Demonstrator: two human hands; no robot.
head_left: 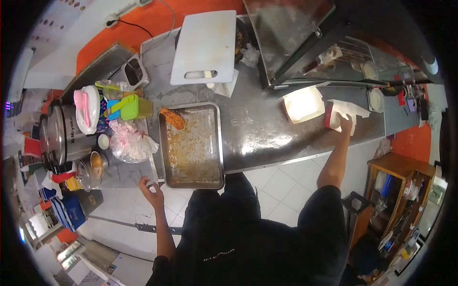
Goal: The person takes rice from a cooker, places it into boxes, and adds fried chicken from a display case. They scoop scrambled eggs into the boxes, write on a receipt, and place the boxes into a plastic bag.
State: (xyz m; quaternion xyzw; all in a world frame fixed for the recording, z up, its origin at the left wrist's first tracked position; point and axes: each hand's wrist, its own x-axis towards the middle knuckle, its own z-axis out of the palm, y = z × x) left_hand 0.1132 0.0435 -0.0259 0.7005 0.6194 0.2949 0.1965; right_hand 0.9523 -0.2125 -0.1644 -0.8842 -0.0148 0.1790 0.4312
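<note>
My right hand (344, 122) reaches to a white and red paper box (336, 116) on the right part of the metal counter, its fingers on or inside the box. Just left of that box stands an open box (304, 104) with a bright white inside. My left hand (151, 189) hangs in the air by the counter's front edge, its fingers apart and holding nothing. Near it lies a metal tray (220, 143) with one piece of fried food (172, 118) in its upper left corner and oily crumbs over its bottom.
A white cutting board (204, 43) lies at the back. On the left are a rice cooker (71, 132), a green container (136, 107), a plastic bag (129, 145) and bowls. A glass display case (291, 43) stands at the back right.
</note>
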